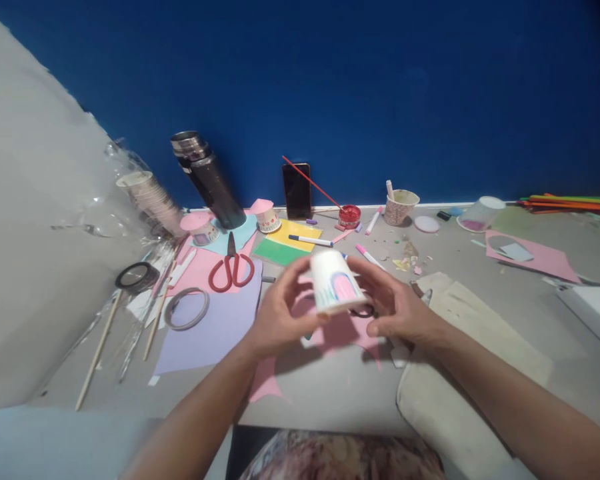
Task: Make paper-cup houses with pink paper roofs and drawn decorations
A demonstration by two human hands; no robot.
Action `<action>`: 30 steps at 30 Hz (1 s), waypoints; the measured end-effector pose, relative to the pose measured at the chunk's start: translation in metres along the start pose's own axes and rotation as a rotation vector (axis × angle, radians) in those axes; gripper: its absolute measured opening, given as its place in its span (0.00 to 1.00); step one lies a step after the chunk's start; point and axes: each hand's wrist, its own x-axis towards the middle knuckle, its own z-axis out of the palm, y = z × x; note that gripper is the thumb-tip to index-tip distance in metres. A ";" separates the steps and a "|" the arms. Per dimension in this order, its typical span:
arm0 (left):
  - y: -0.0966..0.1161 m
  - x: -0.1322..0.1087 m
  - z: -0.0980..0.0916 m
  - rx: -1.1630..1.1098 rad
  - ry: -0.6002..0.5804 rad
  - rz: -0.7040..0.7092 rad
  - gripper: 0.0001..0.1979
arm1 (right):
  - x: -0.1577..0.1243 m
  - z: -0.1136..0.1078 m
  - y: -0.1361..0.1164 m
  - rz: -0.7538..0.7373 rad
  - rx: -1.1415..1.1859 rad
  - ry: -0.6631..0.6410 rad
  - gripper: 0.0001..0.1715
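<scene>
A white paper cup (pixel 325 273) is upside down above the table, slightly tilted, with a pink arched door outlined in blue and some green strokes drawn on its side. My left hand (pixel 281 312) grips it from the left, the thumb at its lower rim. On the other side my right hand (pixel 401 308) curls round the cup, its fingertips at the back and partly hidden, its thumb apart from the rim. Below the cup lie pink paper scraps (pixel 339 333) and a dark-handled tool, mostly hidden.
Red-handled scissors (pixel 231 270), a tape roll (pixel 187 309) and purple paper (pixel 220 333) lie left. Behind stand a thermos (pixel 210 180), two decorated cups with pink roofs (pixel 266 215), a phone (pixel 297 191) and a red pot (pixel 349 217). A beige cloth (pixel 470 340) lies right.
</scene>
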 end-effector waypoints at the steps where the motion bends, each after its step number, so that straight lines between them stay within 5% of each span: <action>1: 0.000 0.003 -0.008 0.005 0.101 0.035 0.40 | 0.000 -0.004 -0.005 0.000 -0.067 0.055 0.55; 3: 0.002 0.011 -0.024 -0.006 0.320 0.070 0.40 | 0.003 -0.015 -0.020 -0.017 -0.234 0.205 0.38; 5: 0.005 0.017 -0.037 -0.045 0.410 0.026 0.40 | 0.007 -0.027 -0.037 -0.007 -0.425 0.327 0.21; 9: 0.008 0.024 -0.042 -0.097 0.297 -0.115 0.40 | 0.020 -0.042 -0.051 0.034 -0.935 0.294 0.11; 13: -0.004 0.026 -0.031 -0.055 0.184 -0.099 0.39 | 0.033 -0.041 -0.033 0.116 -1.434 0.265 0.11; 21: -0.037 0.017 -0.031 0.276 0.196 -0.082 0.36 | 0.034 -0.044 -0.016 0.145 -1.452 0.231 0.13; 27: -0.035 0.017 -0.032 0.238 0.176 -0.062 0.42 | 0.039 -0.015 -0.021 -0.110 -1.417 -0.070 0.12; 30: -0.033 0.015 -0.033 0.294 0.130 -0.075 0.42 | 0.040 -0.008 -0.016 -0.171 -1.467 -0.060 0.14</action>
